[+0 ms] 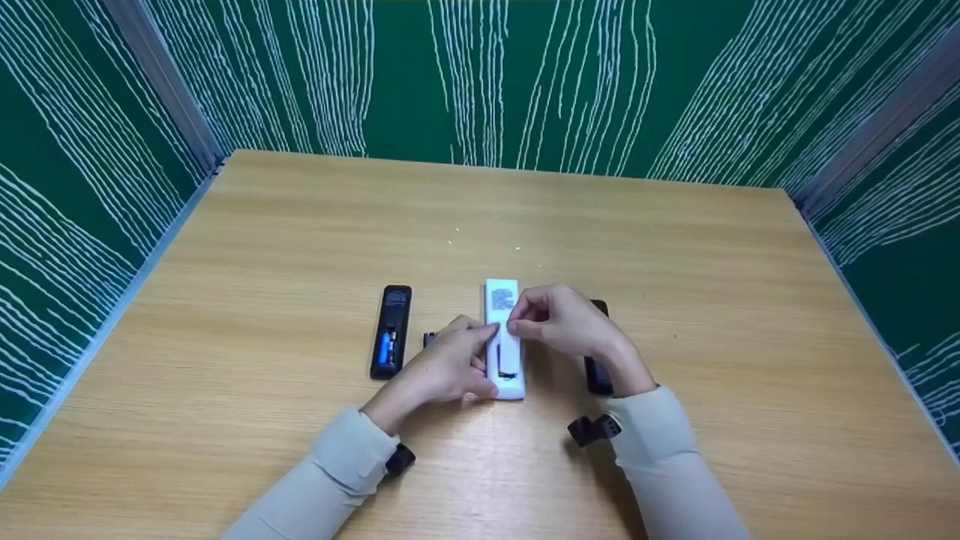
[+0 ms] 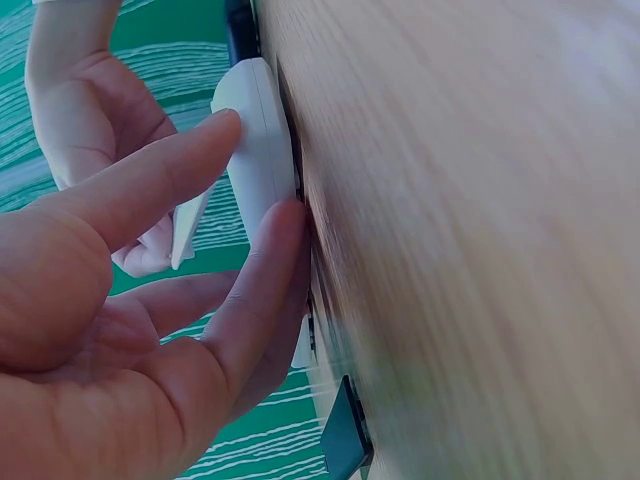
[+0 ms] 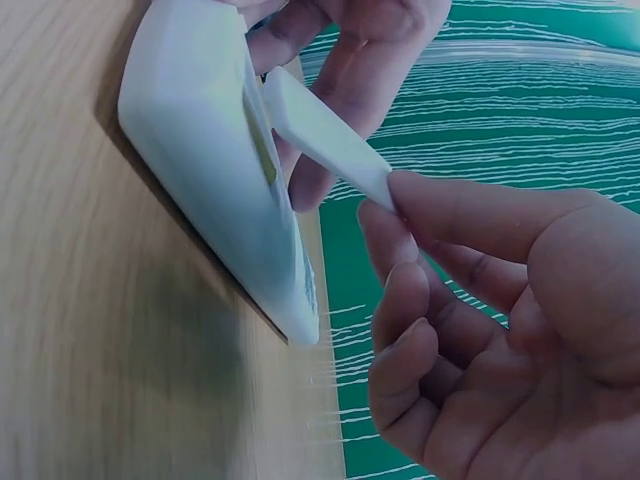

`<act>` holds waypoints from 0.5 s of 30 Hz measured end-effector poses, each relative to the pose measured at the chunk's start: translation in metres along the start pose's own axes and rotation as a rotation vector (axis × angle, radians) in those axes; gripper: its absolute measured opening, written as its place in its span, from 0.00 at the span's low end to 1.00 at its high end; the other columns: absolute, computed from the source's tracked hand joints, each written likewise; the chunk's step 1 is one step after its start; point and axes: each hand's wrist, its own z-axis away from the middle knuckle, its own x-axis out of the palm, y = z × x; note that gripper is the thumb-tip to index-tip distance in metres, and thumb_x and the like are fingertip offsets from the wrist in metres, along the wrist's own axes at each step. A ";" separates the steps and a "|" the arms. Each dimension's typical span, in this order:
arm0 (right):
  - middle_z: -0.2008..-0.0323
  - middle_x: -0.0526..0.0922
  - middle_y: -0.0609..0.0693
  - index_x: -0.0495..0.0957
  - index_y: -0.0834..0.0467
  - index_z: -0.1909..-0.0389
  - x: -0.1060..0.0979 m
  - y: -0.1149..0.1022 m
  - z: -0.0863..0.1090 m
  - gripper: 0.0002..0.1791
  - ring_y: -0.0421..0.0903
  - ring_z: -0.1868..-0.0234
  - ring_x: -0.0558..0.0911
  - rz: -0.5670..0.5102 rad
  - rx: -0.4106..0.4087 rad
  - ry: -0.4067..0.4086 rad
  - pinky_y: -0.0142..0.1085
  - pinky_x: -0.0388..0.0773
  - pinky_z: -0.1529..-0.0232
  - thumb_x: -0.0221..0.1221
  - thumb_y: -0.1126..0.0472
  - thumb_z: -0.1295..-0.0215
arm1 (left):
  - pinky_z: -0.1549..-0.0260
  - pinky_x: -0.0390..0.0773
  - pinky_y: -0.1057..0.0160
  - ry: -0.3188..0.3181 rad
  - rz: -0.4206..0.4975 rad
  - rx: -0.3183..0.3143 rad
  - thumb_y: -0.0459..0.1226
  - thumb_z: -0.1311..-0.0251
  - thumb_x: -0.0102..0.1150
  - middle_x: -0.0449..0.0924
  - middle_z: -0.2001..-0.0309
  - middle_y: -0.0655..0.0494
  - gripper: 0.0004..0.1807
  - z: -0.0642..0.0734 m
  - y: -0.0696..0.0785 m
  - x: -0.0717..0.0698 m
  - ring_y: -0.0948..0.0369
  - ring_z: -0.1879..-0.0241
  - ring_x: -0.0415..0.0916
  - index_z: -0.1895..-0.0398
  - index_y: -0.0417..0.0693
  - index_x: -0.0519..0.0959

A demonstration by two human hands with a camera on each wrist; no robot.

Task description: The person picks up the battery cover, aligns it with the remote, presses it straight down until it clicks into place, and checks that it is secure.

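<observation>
A white remote control (image 1: 511,390) lies back side up in the middle of the table. My left hand (image 1: 442,364) holds it near its lower end, thumb and fingers on its sides in the left wrist view. Between the thumb and forefinger of my right hand (image 1: 566,322) is pinched the white battery cover (image 3: 335,150). That cover stands tilted, its far end raised off the remote and its other end close over the battery slot. A sliver of the dark slot shows below the cover; most of the inside is hidden.
To the left lies a black remote (image 1: 391,300), its battery slot uncovered with a blue battery (image 1: 385,347) inside. A small black piece (image 1: 429,339) peeks out beside my left hand. Another black remote (image 1: 598,375) lies partly behind my right wrist. Tiny white specks (image 1: 517,248) dot the table (image 1: 337,225).
</observation>
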 end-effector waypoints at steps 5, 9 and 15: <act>0.65 0.85 0.48 0.87 0.57 0.60 0.001 0.000 -0.001 0.03 0.45 0.65 0.77 0.007 -0.001 -0.003 0.33 0.73 0.65 0.69 0.62 0.30 | 0.54 0.85 0.67 0.004 -0.005 0.001 0.23 0.51 0.79 0.69 0.36 0.49 0.56 0.000 0.000 0.000 0.59 0.53 0.79 0.17 0.42 0.60; 0.67 0.85 0.48 0.87 0.57 0.61 0.002 0.000 -0.002 0.02 0.44 0.67 0.76 0.019 -0.018 0.003 0.32 0.72 0.66 0.69 0.63 0.30 | 0.54 0.85 0.66 0.009 -0.014 0.015 0.23 0.52 0.79 0.69 0.35 0.47 0.56 -0.001 0.000 0.000 0.59 0.53 0.80 0.18 0.40 0.60; 0.67 0.86 0.48 0.87 0.59 0.61 0.003 0.002 -0.003 0.03 0.44 0.66 0.77 0.020 -0.025 -0.004 0.32 0.72 0.65 0.69 0.64 0.30 | 0.54 0.85 0.65 0.008 -0.002 0.000 0.22 0.52 0.79 0.70 0.34 0.47 0.57 -0.002 0.000 0.000 0.59 0.54 0.79 0.18 0.40 0.60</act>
